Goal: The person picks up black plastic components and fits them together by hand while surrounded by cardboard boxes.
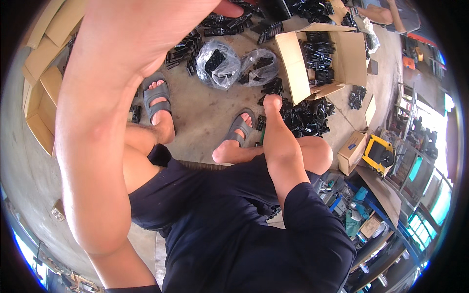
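Observation:
Across the left of the head view my left arm is raised close to the camera. My left hand runs off the top edge; only a bit of finger shows, so its grip is hidden. My right hand is lowered in front of my right knee and looks closed. Black ribbed plastic parts lie right at its far side; whether it grips one is hidden. To its right spreads a heap of similar black parts. Two clear plastic bags with black pieces inside stand between my feet and the far piles.
An open cardboard box lies tipped, filled with black parts. More black parts are piled beyond my left foot. Flattened cartons stand at left. A small carton and a yellow-framed device sit at right. Another person's arm shows far right.

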Tool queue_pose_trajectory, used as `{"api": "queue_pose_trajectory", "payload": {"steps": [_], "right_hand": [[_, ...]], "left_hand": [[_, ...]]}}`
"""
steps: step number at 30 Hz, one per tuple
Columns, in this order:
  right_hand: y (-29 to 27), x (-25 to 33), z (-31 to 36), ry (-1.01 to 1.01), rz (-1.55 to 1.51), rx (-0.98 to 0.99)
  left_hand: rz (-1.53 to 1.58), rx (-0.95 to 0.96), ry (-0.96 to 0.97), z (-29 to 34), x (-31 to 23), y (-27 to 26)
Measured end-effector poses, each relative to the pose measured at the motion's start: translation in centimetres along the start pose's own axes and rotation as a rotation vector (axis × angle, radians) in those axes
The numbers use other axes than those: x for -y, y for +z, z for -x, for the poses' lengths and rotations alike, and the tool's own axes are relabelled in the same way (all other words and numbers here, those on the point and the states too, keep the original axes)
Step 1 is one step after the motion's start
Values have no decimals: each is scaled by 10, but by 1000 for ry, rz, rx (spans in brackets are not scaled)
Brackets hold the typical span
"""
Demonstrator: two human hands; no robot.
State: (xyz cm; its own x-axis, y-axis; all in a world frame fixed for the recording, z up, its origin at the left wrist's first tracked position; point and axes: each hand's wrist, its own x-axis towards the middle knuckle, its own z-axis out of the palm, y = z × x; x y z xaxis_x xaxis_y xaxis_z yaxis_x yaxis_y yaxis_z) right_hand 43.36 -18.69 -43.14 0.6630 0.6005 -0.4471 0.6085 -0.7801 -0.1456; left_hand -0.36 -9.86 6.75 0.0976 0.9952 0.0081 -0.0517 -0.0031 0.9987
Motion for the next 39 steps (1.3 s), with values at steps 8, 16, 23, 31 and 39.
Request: {"api": "queue_pose_trajectory", "payload": {"steps": [8,16,23,31,39], "right_hand": [[-21,144,134,5,-834,-37],[-182,254,232,-841,-1340,347],[-242,233,232,-1069,-614,335],[-140,108,72,-856,367,433],[-80,76,77,-963,779,308]], "left_hand": [[83,-96,-193,-4,5,-13],[206,65,-151,-14,33,-38],[146,91,-139,-9,35,-35],[82,-31,-8,21,4,9],[57,-111,20,23,-15,37]]}}
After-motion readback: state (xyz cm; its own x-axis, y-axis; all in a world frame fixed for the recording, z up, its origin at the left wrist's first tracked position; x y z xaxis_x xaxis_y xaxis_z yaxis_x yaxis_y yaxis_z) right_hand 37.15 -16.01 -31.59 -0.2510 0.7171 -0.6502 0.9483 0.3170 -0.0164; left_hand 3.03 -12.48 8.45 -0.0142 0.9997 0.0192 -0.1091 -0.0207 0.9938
